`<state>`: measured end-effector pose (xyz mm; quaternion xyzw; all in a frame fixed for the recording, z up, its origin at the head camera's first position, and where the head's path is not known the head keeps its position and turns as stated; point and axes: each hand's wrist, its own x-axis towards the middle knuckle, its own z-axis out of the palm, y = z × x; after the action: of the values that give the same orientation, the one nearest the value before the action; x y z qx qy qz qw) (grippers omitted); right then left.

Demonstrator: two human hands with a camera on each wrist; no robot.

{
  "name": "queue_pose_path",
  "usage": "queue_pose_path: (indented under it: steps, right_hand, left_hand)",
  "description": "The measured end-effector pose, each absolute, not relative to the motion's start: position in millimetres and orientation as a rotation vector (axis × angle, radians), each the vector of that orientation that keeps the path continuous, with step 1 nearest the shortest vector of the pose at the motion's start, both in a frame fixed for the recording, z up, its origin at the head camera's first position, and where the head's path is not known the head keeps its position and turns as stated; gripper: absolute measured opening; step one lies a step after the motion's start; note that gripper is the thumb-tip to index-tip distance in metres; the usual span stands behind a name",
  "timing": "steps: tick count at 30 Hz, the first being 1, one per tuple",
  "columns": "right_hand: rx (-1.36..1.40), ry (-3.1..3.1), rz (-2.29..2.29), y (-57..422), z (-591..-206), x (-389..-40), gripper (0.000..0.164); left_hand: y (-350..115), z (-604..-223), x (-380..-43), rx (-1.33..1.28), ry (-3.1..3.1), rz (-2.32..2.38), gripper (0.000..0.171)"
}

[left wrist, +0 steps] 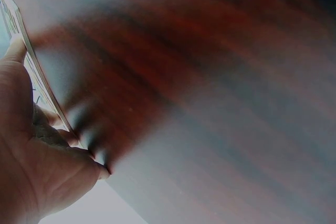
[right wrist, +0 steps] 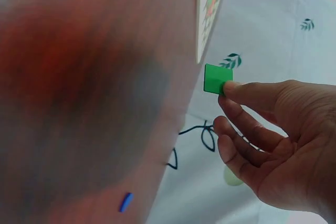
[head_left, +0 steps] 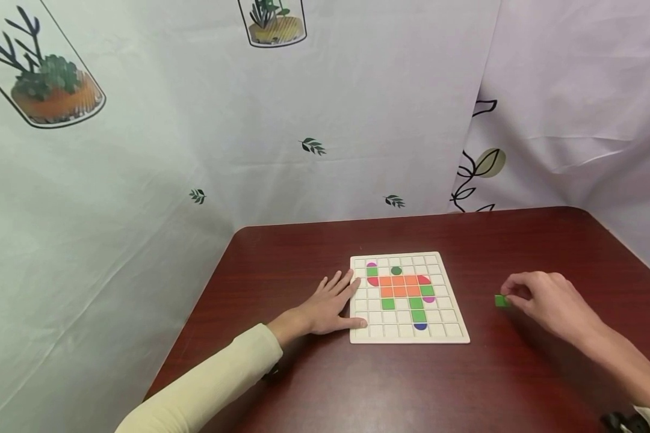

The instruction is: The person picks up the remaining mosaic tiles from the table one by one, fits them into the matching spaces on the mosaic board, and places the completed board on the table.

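A white gridded board (head_left: 447, 330) lies flat on the table. Coloured tiles fill some of its cells: an orange block (head_left: 399, 286) in the middle, with green squares, red and magenta rounded pieces, a dark green circle (head_left: 396, 270) and a blue half-round piece (head_left: 420, 326) around it. My left hand (head_left: 327, 308) rests at the board's left side, fingers spread, with thumb and fingertips on its edge. To the right of the board, my right hand (head_left: 552, 300) pinches a green square tile (right wrist: 214, 78) by one corner between thumb and forefinger, above the table.
On the dark red wooden table (head_left: 303, 385), a small blue piece (right wrist: 125, 202) lies beyond the right hand in the right wrist view. A white cloth (head_left: 346, 120) printed with plants hangs behind the table's far edge and along the sides.
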<state>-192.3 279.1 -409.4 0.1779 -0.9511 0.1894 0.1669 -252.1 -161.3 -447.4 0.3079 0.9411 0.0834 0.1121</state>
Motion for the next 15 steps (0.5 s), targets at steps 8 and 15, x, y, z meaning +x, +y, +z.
queue_pose_path:
  steps: [8, 15]
  right_hand:
    - [0.523, -2.71, 0.559, 264.6, -391.3, -200.0, 0.021]
    - [0.539, -2.732, 0.601, 247.1, -381.7, -202.6, 0.02]
  left_hand:
    - [-161.3, -447.3, -252.9, 0.901, 2.768, 0.238, 0.102]
    - [-161.2, -447.9, -252.7, 0.901, 2.763, 0.229, 0.101]
